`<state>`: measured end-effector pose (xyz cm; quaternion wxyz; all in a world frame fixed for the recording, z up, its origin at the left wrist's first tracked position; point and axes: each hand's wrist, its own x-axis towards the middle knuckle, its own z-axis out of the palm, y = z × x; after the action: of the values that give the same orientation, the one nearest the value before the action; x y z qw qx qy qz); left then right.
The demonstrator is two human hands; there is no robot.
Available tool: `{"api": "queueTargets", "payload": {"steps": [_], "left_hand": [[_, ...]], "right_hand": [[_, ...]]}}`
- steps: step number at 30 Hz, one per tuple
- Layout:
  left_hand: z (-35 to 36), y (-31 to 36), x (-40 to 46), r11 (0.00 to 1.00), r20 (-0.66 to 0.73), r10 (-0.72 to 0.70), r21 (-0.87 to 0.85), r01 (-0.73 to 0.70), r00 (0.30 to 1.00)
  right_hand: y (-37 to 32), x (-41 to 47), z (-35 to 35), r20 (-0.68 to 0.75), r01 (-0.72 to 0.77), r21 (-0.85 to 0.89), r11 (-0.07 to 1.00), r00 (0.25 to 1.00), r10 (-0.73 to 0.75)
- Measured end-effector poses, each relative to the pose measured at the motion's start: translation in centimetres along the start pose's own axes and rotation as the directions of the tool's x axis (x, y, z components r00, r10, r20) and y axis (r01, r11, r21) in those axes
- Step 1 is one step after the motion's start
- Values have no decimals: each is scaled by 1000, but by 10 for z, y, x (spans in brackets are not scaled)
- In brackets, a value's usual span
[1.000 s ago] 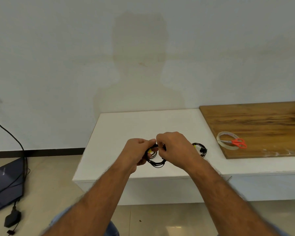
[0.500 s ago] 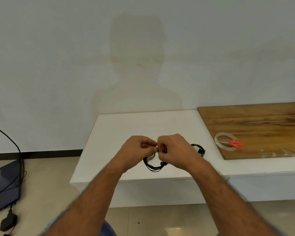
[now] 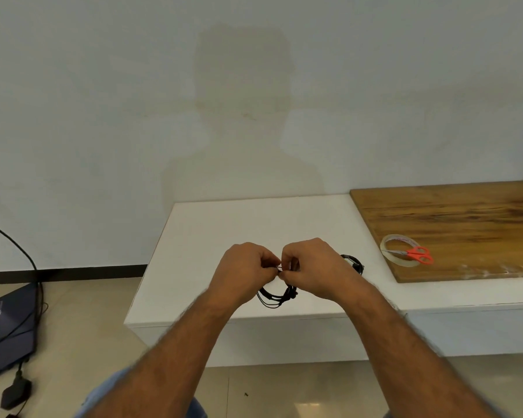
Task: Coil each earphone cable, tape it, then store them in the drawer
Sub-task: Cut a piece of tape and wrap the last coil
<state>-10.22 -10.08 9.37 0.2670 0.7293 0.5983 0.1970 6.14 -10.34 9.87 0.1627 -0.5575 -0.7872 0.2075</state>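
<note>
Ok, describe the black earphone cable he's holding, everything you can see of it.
The earphone cable is thin, black and looks like rubbery plastic, gathered into a small coil of several loose loops. The lower arc of the coil hangs below the hands, above the white table. A darker lump on its right side may be an earbud or plug. Its top is pinched between the left hand and the right hand, which hide the rest. Whether tape is on it cannot be seen.

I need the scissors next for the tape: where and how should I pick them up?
Take the scissors by the orange handle loops, coming from the right and above. They lie flat across the tape roll on the wooden board, blades pointing left, so the handles are the exposed, safe end.
</note>
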Motion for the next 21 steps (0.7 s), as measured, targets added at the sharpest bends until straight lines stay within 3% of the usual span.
{"api": "queueTargets", "payload": {"steps": [8, 16, 21], "left_hand": [[3, 3, 2, 995, 20, 30, 98, -32, 999], [-3, -2, 0, 994, 47, 52, -98, -47, 998], [-2, 3, -1, 998, 83, 59, -9, -58, 995]], "right_hand": [[1, -3, -8, 27, -30, -19, 999, 999, 30], [8, -4, -11, 57, -98, 157, 983, 994, 90], [9, -5, -12, 63, -109, 169, 980, 993, 99]]}}
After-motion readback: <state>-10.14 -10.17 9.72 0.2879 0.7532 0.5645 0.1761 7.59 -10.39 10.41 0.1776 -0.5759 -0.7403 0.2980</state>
